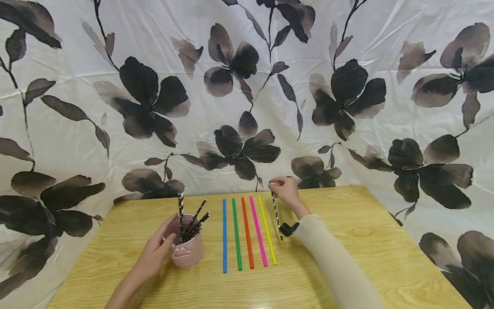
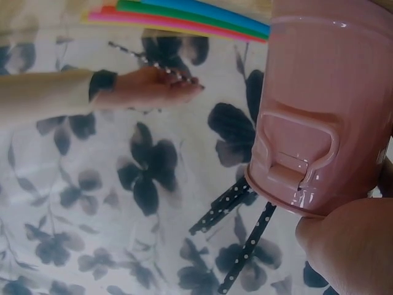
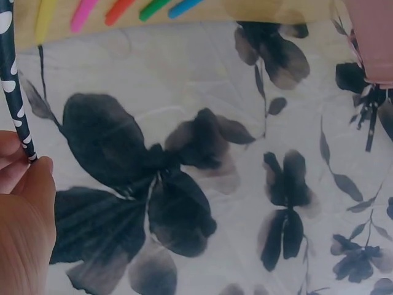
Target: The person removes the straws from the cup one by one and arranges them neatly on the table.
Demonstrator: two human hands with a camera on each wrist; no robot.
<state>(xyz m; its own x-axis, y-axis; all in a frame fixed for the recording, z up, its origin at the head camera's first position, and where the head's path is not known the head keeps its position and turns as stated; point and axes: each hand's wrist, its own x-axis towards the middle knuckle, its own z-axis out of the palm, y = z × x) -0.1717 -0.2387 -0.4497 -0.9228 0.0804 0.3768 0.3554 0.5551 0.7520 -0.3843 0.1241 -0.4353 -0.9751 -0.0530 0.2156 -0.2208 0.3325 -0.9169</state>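
My right hand (image 1: pixel 285 191) pinches a black paper straw with white dots (image 1: pixel 276 214) by its far end, between thumb and fingertips. The straw slants toward me just right of a yellow straw (image 1: pixel 267 229). In the right wrist view the pinched end of this dotted straw (image 3: pixel 17 110) is plain. On the left, my left hand (image 1: pixel 156 246) holds a small pink bucket (image 1: pixel 189 254) round its side, the thumb near the rim. Several black-and-white straws (image 1: pixel 197 214) lean in the bucket, one standing taller at the left. A wire handle (image 2: pixel 301 144) lies folded against the bucket's wall.
Between the hands a blue straw (image 1: pixel 224 236), a green straw (image 1: pixel 236 234), a red straw (image 1: pixel 248 234) and a pink straw (image 1: pixel 258 231) lie side by side with the yellow one. The wooden table (image 1: pixel 347 253) ends at a floral cloth (image 1: pixel 247 107) behind it.
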